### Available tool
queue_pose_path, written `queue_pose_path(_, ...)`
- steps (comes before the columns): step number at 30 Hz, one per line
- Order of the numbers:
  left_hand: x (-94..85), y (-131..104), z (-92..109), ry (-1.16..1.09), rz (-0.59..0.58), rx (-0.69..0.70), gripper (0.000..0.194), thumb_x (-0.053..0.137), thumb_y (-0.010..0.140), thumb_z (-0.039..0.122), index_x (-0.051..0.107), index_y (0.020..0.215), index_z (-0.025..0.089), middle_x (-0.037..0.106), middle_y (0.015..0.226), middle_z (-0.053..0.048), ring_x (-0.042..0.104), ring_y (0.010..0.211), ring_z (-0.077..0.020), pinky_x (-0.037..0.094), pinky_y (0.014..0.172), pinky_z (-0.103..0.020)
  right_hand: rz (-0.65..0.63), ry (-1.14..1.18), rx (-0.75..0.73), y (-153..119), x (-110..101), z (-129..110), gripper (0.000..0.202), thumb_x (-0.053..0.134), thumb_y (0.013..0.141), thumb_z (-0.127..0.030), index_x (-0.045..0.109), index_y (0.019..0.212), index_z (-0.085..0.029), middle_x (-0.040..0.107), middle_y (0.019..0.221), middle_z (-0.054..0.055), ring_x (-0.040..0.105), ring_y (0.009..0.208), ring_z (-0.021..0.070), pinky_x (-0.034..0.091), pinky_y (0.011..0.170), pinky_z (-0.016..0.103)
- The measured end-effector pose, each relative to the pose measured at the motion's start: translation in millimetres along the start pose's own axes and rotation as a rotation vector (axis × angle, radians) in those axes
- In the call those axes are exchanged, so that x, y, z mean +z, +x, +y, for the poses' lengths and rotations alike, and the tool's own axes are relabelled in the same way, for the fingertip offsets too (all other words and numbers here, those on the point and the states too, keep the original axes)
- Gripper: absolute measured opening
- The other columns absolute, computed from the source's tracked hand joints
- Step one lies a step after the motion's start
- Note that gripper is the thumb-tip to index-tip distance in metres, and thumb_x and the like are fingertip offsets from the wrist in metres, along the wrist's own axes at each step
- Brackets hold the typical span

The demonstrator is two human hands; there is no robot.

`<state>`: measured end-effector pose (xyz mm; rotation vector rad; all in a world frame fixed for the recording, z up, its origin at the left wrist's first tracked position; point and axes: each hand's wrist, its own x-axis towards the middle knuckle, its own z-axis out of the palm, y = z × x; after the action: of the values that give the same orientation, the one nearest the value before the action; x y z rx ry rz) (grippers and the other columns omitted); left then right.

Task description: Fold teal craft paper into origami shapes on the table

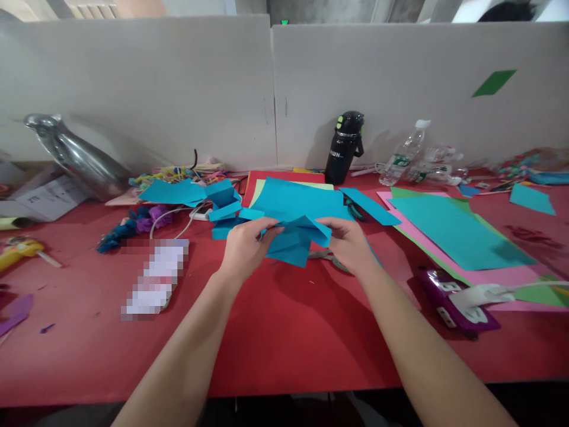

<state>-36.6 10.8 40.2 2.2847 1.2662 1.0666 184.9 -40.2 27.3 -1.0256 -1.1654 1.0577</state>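
Note:
Both hands hold a folded blue paper above the middle of the red table. My left hand pinches its left side between thumb and fingers. At the paper's right edge, my right hand is closed on a raised fold. Behind the hands lies a large blue sheet, with several small blue pieces to its left. A pair of scissors lies partly hidden beside my right hand.
On the red table, a purple power strip and coloured sheets are at the right. A black bottle and a plastic bottle stand behind. A blurred-out flat object and a metal jug are at the left.

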Motion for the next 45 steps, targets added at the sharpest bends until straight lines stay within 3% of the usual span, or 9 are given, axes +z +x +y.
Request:
queue_pose_path(4,1.7,-2.2,4.6,-0.182,-0.001,-0.051,0.027,0.062,0.092,0.042,0.076,0.101,0.021,0.075,0.081,-0.003,0.067,0.067,-0.0170,0.051,0.065,-0.025,0.066,-0.121,-0.101,-2.5,2.0,-1.0,0.012,0.077,0.077,-0.031,0.080,0.088,-0.031,0.076,0.092,0.001,0.069,0.088,0.0249,0.058,0.078,0.042)
queue_pose_path(7,3.1,-1.7,9.4,-0.335,0.016,-0.063,0.023,0.062,0.091,0.032,0.076,0.103,0.019,0.077,0.092,-0.005,0.071,0.080,-0.0195,0.056,0.074,-0.028,0.085,-0.238,-0.217,-4.6,2.4,-2.1,0.020,0.069,0.081,-0.021,0.080,0.093,-0.033,0.077,0.099,0.000,0.070,0.098,0.0256,0.056,0.087,0.043)
queue_pose_path(13,-1.5,1.6,12.2,-0.536,0.110,-0.213,0.025,0.058,0.089,0.025,0.080,0.096,0.017,0.077,0.094,-0.006,0.069,0.085,-0.0206,0.055,0.071,-0.029,-0.035,-0.464,-0.422,-8.3,1.0,-9.2,0.033,0.063,0.084,-0.013,0.078,0.103,-0.036,0.070,0.125,0.001,0.059,0.124,0.0267,0.048,0.105,0.047)
queue_pose_path(19,-4.5,4.1,11.9,-0.502,0.228,-0.230,0.019,0.071,0.084,0.031,0.081,0.094,0.018,0.079,0.101,-0.006,0.072,0.098,-0.0248,0.057,0.082,-0.032,-0.320,-0.854,-0.358,-18.0,5.3,-13.9,0.083,0.077,0.080,-0.038,0.038,0.153,-0.041,0.017,0.169,-0.001,0.009,0.156,0.0341,0.030,0.118,0.062)
queue_pose_path(22,-3.7,6.1,9.2,-0.542,0.262,-0.216,0.016,0.075,0.081,0.026,0.081,0.094,0.018,0.078,0.108,-0.008,0.072,0.103,-0.0259,0.058,0.090,-0.035,-0.300,-1.046,-0.446,-22.2,17.8,-13.3,0.093,0.078,0.075,-0.059,0.035,0.155,-0.039,0.005,0.171,0.000,-0.003,0.156,0.0369,0.018,0.121,0.066)
queue_pose_path(27,-2.0,8.9,1.8,-0.649,0.340,-0.316,0.029,0.081,0.075,0.027,0.078,0.102,0.016,0.075,0.118,-0.012,0.070,0.108,-0.0289,0.059,0.090,-0.038,-0.157,-1.187,-0.627,-26.4,38.8,-11.2,0.070,0.071,0.082,-0.061,0.053,0.144,-0.035,0.012,0.170,0.004,0.000,0.156,0.0376,0.010,0.122,0.066)
queue_pose_path(33,-0.6,10.9,-2.2,-0.888,0.391,-0.499,0.052,0.087,0.067,0.023,0.069,0.115,0.017,0.064,0.135,-0.013,0.064,0.119,-0.0286,0.059,0.082,-0.031,-0.174,-1.249,-0.691,-27.7,48.1,-4.8,0.069,0.071,0.083,-0.057,0.051,0.145,-0.034,0.016,0.169,0.008,0.003,0.155,0.0384,0.011,0.121,0.066)
queue_pose_path(40,-3.1,16.1,1.6,-1.186,0.324,-0.647,0.033,0.083,0.069,0.010,0.071,0.099,0.011,0.075,0.097,-0.010,0.072,0.086,-0.0160,0.058,0.074,-0.023,-0.106,-1.229,-0.754,-26.5,47.2,-1.6,0.048,0.071,0.088,-0.040,0.061,0.135,-0.036,0.029,0.165,0.006,0.012,0.155,0.0352,0.016,0.122,0.060)
queue_pose_path(45,-3.0,13.0,3.5,-1.120,0.298,-0.553,0.047,0.087,0.066,0.014,0.070,0.110,0.011,0.076,0.097,-0.009,0.071,0.080,-0.0143,0.056,0.070,-0.022,-0.120,-1.188,-0.768,-25.6,45.5,-2.6,0.043,0.069,0.089,-0.045,0.066,0.130,-0.033,0.038,0.161,0.008,0.019,0.154,0.0335,0.017,0.122,0.059)
